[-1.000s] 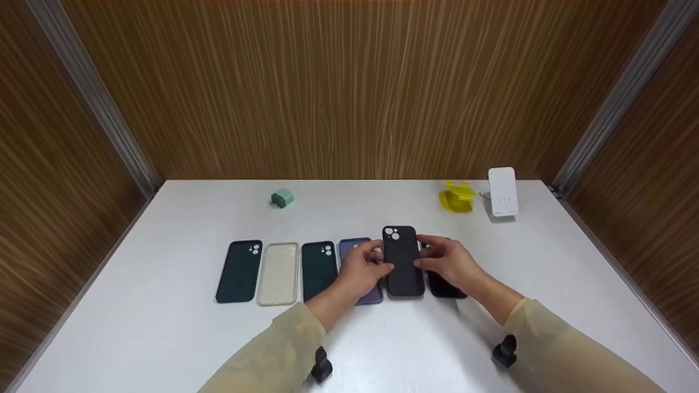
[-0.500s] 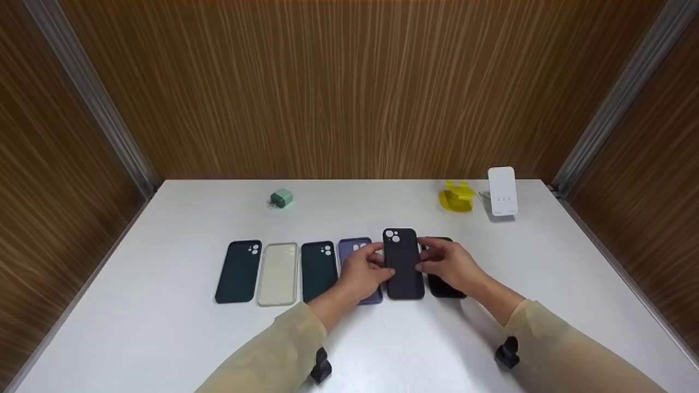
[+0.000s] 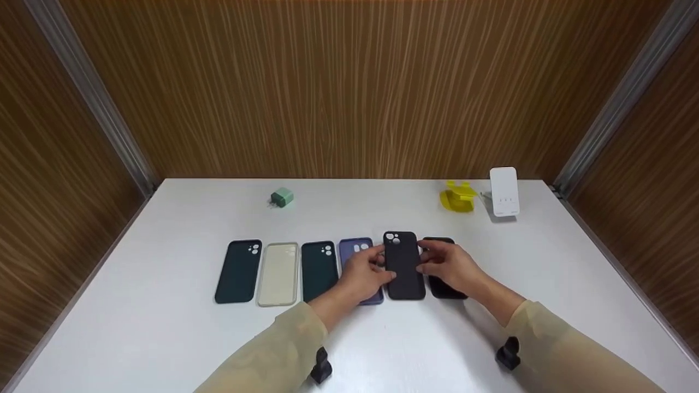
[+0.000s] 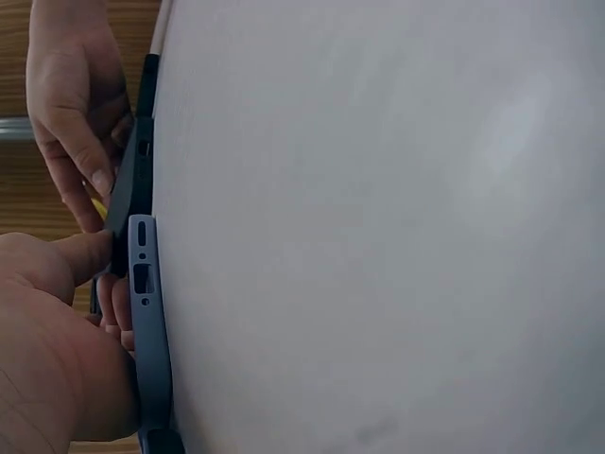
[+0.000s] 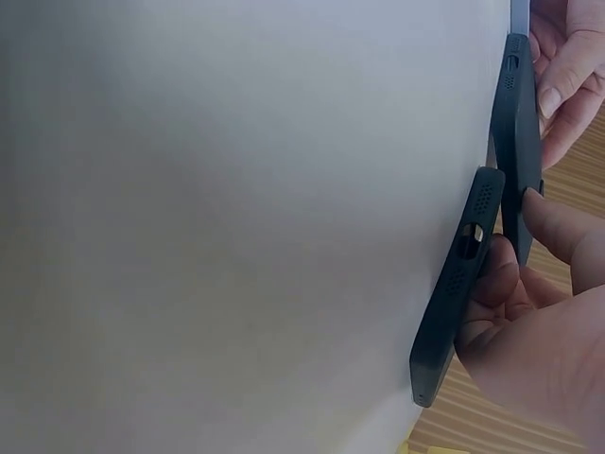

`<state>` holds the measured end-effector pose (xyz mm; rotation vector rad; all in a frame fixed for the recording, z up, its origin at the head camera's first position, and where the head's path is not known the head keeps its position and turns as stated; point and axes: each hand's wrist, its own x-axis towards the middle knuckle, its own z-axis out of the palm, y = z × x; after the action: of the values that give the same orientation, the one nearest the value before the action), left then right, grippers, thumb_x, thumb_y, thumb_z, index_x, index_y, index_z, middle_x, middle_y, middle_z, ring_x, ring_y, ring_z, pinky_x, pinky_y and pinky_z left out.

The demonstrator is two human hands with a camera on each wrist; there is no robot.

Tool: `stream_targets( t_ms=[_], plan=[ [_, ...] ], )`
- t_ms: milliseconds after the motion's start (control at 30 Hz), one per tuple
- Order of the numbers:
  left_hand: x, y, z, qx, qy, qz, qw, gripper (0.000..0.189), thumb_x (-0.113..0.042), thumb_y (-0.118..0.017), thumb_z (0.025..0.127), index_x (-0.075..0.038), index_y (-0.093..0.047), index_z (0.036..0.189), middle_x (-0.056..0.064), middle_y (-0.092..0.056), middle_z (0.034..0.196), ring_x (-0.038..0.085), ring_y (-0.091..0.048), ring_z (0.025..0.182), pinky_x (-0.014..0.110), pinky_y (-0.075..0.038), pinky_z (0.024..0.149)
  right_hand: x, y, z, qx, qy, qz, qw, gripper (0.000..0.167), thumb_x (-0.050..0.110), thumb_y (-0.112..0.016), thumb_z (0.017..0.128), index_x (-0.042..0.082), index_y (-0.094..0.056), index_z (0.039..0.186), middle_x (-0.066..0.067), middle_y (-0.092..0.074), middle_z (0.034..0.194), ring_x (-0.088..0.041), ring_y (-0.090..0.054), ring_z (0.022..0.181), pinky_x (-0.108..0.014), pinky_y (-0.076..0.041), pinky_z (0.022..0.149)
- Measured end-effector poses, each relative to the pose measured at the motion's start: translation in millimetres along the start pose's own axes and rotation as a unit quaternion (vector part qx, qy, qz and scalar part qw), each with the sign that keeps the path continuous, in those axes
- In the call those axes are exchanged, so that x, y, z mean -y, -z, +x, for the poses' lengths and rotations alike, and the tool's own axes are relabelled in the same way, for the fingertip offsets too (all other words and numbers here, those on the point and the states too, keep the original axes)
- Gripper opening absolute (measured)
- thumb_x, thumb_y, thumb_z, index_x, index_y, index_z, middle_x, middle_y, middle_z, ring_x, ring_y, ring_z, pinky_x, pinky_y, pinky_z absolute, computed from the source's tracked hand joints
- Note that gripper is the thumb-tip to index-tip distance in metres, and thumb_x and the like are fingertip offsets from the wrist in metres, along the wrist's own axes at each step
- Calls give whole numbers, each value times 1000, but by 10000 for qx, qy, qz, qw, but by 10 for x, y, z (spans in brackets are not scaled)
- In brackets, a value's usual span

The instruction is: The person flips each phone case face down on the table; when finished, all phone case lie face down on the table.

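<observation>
A black phone case lies back side up in the head view, its camera cutouts at the far left corner. My left hand pinches its left long edge with thumb and fingers, and my right hand pinches the right edge. Under the left hand is a purple phone case, partly hidden. Another black phone case lies beneath the right hand, also partly covered. From the right wrist view, the held case sits close to the table, just beyond the neighbouring case.
To the left, a dark green case, a cream case and a second dark green case continue the row. Farther back are a green charger plug, a yellow stand and a white upright device on the white table.
The held black case has come down slightly and toward me, its far end tipping lower. Both hands have moved with it, and more of the right black case's top shows.
</observation>
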<state>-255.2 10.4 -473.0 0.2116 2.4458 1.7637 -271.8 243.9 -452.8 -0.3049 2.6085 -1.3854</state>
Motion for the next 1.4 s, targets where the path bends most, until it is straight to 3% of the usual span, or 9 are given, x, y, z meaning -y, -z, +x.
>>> stream_targets(
  t_ms=[133,333,433,700,1133,1400],
  plan=[
    [9,-4,-1,12,-58,137,9999,65,-2,-84,89,-1,-59,149,6,-68,116,15,-60,92,31,-54,86,-15,7,-4,4,23,-63,10000,60,7,-79,96,-4,-55,150,-16,-74,116,-26,-68,103,-30,-55,89],
    [16,-12,-5,4,-237,525,9983,66,-6,-85,89,0,-58,149,11,-71,126,23,-62,117,41,-46,110,-38,14,-4,-24,41,-128,9999,59,9,-80,95,-3,-57,149,-15,-73,119,-25,-67,103,-36,-54,92],
    [16,-12,-2,39,-248,597,9979,66,-7,-85,90,-1,-58,149,11,-70,131,25,-61,127,42,-43,114,-48,18,-1,-16,76,-183,9998,59,9,-80,95,-3,-58,148,-15,-72,121,-25,-67,104,-36,-53,93],
    [20,-15,-4,31,-221,779,9967,65,-9,-84,91,-5,-58,151,11,-66,141,28,-54,139,43,-39,118,-69,15,9,-1,207,-325,9993,58,9,-79,96,-2,-59,148,-16,-71,128,-24,-65,101,-38,-52,94],
    [-10,-19,-32,-43,-208,860,9961,66,-9,-86,90,-4,-59,150,15,-61,145,32,-53,140,43,-39,118,-31,18,-12,29,209,-511,9985,58,10,-79,96,2,-59,149,-15,-68,133,-24,-63,102,-40,-51,94],
    [-46,-7,-7,-1,69,672,9977,65,-10,-86,90,-5,-60,149,12,-63,147,30,-52,143,42,-38,119,-54,-1,-6,17,236,-525,9983,61,9,-80,95,-2,-57,150,-17,-68,133,-24,-64,102,-42,-52,94]
  ],
)
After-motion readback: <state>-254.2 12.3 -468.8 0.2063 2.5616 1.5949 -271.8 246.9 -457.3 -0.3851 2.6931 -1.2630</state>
